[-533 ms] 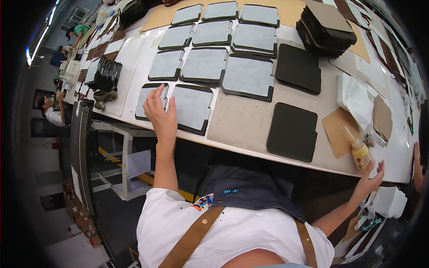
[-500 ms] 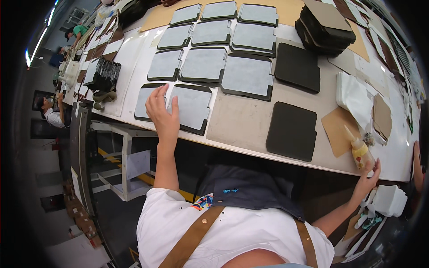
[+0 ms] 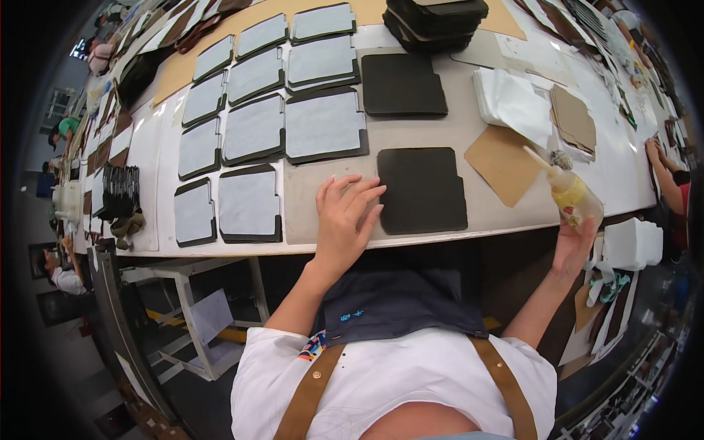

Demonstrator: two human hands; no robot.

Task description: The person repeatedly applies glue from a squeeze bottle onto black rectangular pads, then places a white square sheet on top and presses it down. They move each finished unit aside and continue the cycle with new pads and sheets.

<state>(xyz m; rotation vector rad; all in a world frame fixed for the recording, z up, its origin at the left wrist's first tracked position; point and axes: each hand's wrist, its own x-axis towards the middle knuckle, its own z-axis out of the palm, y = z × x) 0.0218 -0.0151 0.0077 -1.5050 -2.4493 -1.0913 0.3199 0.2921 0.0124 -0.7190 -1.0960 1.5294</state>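
My left hand hovers with spread fingers at the left edge of a dark flat panel, near the table's front edge; whether the fingertips touch it I cannot tell. My right hand is wrapped round a squeeze bottle with a yellow band and a long thin nozzle. The bottle is tilted, its nozzle pointing up and left. A second dark panel lies farther back. To the left, rows of dark panels with pale sheets on top cover the table.
A stack of dark panels stands at the back. White sheets, a tan square sheet and brown card pieces lie at the right. Bundled dark pieces stand at the far left. Other people work around the room.
My left hand has moved right, from the pale-topped panels to the bare dark panel. My right hand has taken hold of the bottle. The view has shifted to the right.
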